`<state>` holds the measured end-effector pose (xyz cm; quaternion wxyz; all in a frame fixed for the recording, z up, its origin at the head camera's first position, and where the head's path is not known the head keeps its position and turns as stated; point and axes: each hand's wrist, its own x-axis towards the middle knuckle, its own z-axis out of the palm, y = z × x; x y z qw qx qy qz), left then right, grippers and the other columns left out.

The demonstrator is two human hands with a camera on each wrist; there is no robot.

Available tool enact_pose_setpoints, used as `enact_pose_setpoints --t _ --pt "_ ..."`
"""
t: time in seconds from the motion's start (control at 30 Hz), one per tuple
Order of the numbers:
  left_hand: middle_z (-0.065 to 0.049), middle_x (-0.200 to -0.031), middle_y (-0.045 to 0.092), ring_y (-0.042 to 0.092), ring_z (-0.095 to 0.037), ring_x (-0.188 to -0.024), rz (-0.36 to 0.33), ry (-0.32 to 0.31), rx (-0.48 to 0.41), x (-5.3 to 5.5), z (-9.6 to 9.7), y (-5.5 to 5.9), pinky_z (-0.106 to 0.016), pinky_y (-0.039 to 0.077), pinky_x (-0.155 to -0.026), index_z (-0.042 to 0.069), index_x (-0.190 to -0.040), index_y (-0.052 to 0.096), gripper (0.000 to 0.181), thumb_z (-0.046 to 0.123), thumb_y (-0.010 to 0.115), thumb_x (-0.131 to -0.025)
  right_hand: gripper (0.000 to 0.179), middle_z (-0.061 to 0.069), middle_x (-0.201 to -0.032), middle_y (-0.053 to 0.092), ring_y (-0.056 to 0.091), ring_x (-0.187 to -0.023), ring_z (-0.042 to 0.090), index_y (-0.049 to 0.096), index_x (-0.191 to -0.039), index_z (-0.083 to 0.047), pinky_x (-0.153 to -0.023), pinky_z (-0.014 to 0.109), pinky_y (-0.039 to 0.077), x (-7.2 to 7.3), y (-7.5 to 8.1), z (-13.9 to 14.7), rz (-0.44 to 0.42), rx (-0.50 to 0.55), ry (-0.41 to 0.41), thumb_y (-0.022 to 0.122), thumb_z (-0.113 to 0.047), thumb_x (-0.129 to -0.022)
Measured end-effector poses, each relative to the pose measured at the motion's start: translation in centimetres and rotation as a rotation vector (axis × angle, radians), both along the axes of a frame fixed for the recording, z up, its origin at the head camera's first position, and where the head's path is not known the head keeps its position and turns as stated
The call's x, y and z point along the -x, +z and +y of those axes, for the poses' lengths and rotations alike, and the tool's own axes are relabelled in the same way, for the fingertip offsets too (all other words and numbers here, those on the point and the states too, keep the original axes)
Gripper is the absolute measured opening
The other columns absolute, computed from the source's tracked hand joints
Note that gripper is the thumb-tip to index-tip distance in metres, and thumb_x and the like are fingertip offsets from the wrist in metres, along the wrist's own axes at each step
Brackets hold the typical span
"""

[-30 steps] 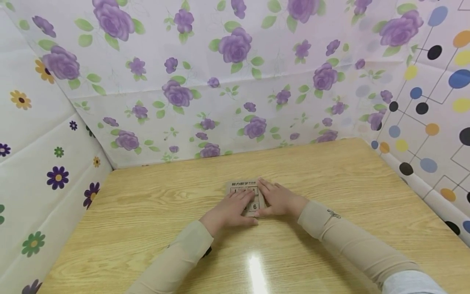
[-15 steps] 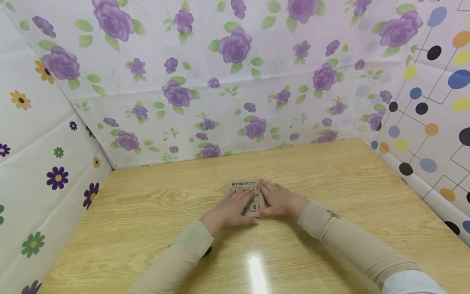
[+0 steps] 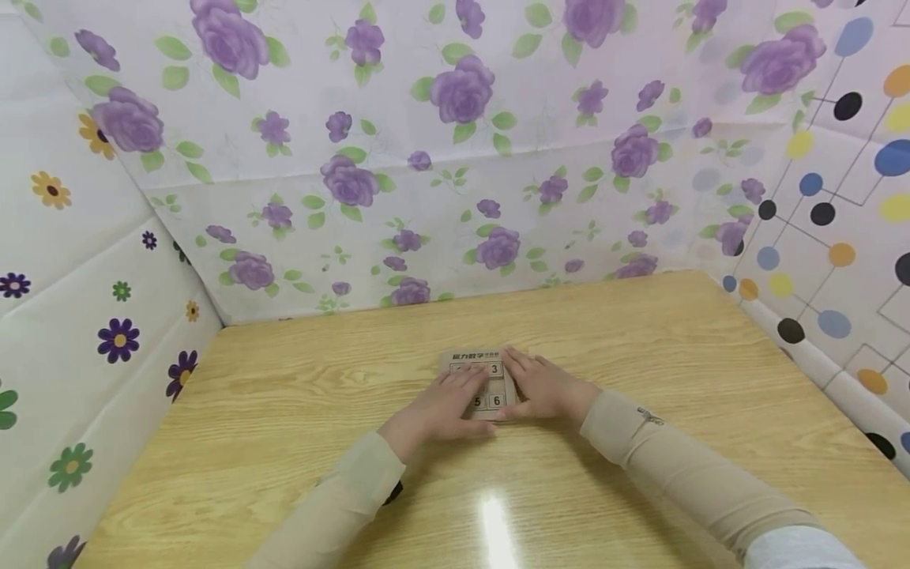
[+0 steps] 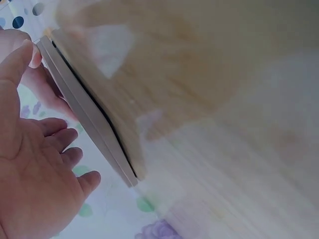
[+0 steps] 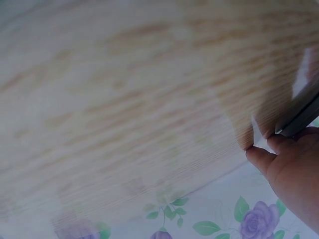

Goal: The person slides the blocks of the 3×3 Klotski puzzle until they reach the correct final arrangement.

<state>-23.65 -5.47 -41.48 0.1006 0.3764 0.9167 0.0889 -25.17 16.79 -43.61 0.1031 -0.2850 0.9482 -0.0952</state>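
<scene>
A flat tan number sliding puzzle (image 3: 490,389) lies on the wooden table, with dark characters along its top edge and the numbers 3, 5 and 6 readable. Over its left part lies my left hand (image 3: 444,407), fingers extended with their tips on the tiles, thumb apart near the front edge; several tiles are hidden beneath. My right hand (image 3: 546,389) holds the puzzle's right side, fingertips by the top right corner and thumb at the bottom right corner. From the left wrist, the puzzle's side (image 4: 89,112) appears edge-on beside the palm. The right wrist view catches only the puzzle's dark edge (image 5: 301,112).
The glossy wooden table (image 3: 298,442) extends around the puzzle and reflects a bright light near the front. Purple-flowered cloth (image 3: 455,158) hangs behind it, with patterned cloth on the left and right sides too.
My left fingers have shifted slightly left across the tiles, uncovering the 3 and 5 more fully and covering the 1. The right hand keeps its place on the puzzle. The head view has shifted slightly.
</scene>
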Motion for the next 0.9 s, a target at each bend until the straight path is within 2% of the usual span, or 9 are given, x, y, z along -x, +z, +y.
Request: enact_pose_setpoints --t 0.2,0.53,0.9 --pt "-0.010 -0.158 0.021 0.014 -0.027 -0.147 0.006 -0.028 0.009 -0.7 -0.9 0.0 -0.050 0.015 -0.119 0.006 -0.151 0.022 0.087 0.058 0.055 -0.088 0.106 0.021 -0.158 0.007 0.013 -0.146 0.034 0.009 -0.151 0.003 -0.116 0.055 0.020 -0.1 -0.2 0.1 0.007 0.008 -0.006 0.049 -0.069 -0.084" --pt "-0.010 -0.157 0.025 0.015 -0.029 -0.146 0.010 -0.082 -0.006 -1.8 -1.7 0.4 -0.052 0.015 -0.118 0.006 -0.150 0.024 0.083 0.055 0.053 -0.090 0.106 0.022 -0.158 0.009 0.014 -0.145 0.034 0.011 -0.150 0.004 -0.116 0.054 0.021 -0.3 0.4 0.0 0.009 -0.020 -0.013 0.048 -0.070 -0.084" --pt "-0.014 -0.154 0.029 0.020 -0.032 -0.145 0.013 -0.058 -0.032 -2.4 -3.6 0.7 -0.053 0.018 -0.117 0.004 -0.148 0.029 0.081 0.053 0.056 -0.089 0.104 0.022 -0.157 0.011 0.016 -0.145 0.034 0.012 -0.150 0.005 -0.116 0.055 0.021 -0.4 0.6 -0.1 0.008 -0.007 -0.018 0.051 -0.067 -0.085"
